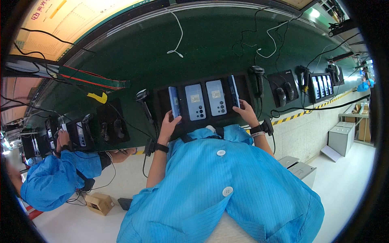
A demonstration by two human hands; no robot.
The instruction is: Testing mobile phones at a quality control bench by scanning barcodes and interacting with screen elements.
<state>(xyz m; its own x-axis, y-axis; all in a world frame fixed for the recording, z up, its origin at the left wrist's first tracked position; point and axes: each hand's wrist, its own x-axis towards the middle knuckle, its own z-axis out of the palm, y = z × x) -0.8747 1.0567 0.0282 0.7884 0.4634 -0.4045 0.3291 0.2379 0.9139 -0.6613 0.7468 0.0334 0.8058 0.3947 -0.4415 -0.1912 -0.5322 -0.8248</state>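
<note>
Left hand [168, 123] grips left phone [174, 101], tilted on edge at tray [162, 99] left; right hand [245, 112] grips right phone [233, 91]. Lift both evenly, clear of flat middle phones [204, 101].

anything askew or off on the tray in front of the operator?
Two things. On the black tray, the two middle phones lie flat, while the outer phones stand tilted on edge: the left hand holds one, the right hand the other. A loose white cable lies on the green belt. No damage or spill visible.
</note>
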